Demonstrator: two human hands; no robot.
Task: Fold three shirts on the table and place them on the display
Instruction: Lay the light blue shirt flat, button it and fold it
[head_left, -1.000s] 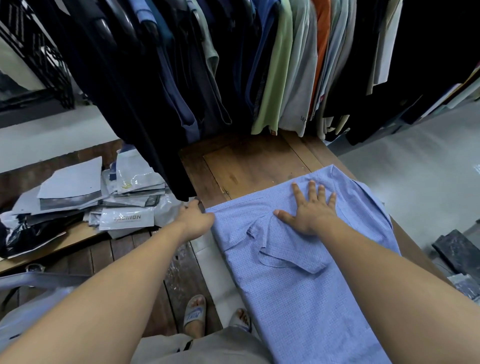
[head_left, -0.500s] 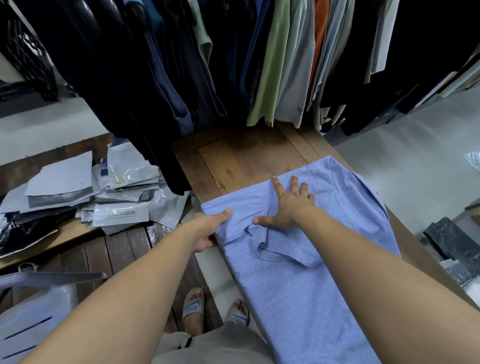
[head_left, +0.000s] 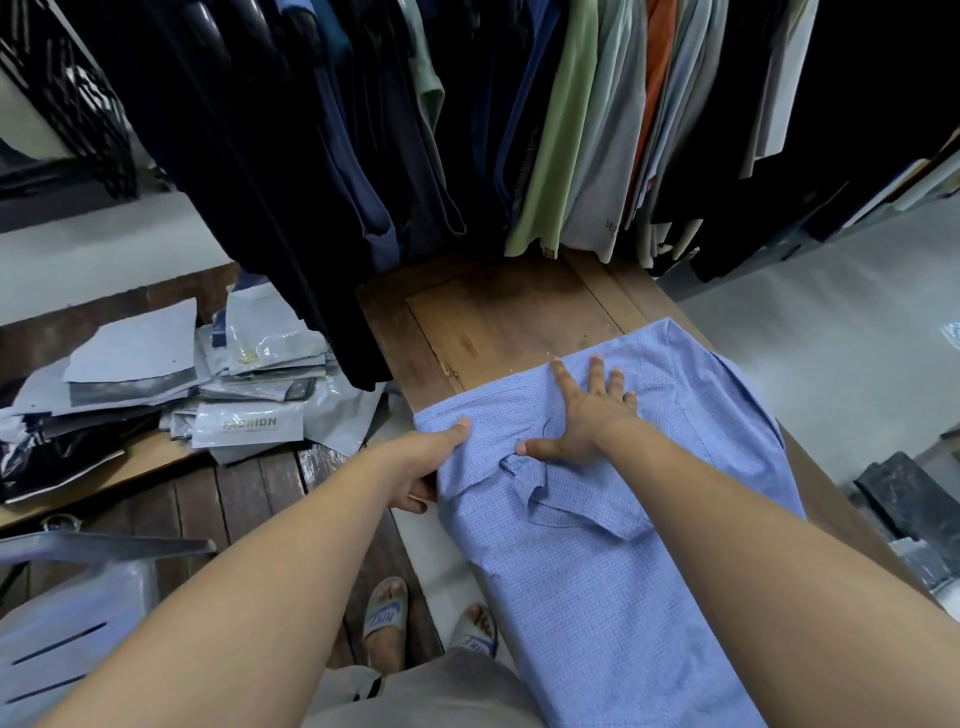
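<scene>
A light blue checked shirt (head_left: 597, 561) lies lengthwise on the narrow wooden table (head_left: 498, 317), its collar bunched near the middle. My left hand (head_left: 426, 457) grips the shirt's left edge near the shoulder, thumb on top and fingers curled under the cloth. My right hand (head_left: 584, 413) lies flat on the shirt just above the collar, fingers spread and pressing the fabric down. The shirt's near end hangs off the table toward me.
Hanging garments (head_left: 519, 130) crowd the table's far end. A pile of grey plastic packaging bags (head_left: 218, 384) covers a wooden bench at left. A grey plastic chair (head_left: 67, 618) is at lower left. My sandalled feet (head_left: 387, 616) stand beside the table.
My left hand went from the shirt's corner to gripping its left edge. My right hand slid left and nearer, toward the collar, still flat on the cloth.
</scene>
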